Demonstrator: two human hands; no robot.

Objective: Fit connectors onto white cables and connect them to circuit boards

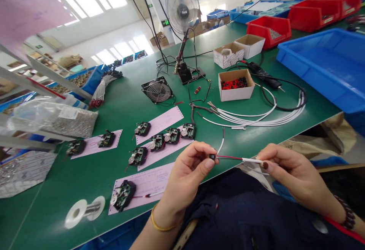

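Note:
My left hand (pixel 188 174) is closed in a pinch on a small black sleeve (pixel 212 156) at the end of a thin red-and-white wire (pixel 242 159). My right hand (pixel 288 170) pinches the same wire further right, where its white jacket begins. Both hands hover over my lap at the near edge of the green table (pixel 128 105). A white branch of the wire (pixel 221 145) rises from the sleeve toward the table.
Several small black circuit modules (pixel 171 136) lie on pink paper strips. A solder spool (pixel 82 212) is near the left. A bundle of white wires (pixel 256 118), a box of red parts (pixel 235 84), a small fan (pixel 157 90), a soldering stand (pixel 185 73) and blue and red bins (pixel 327 63) stand behind.

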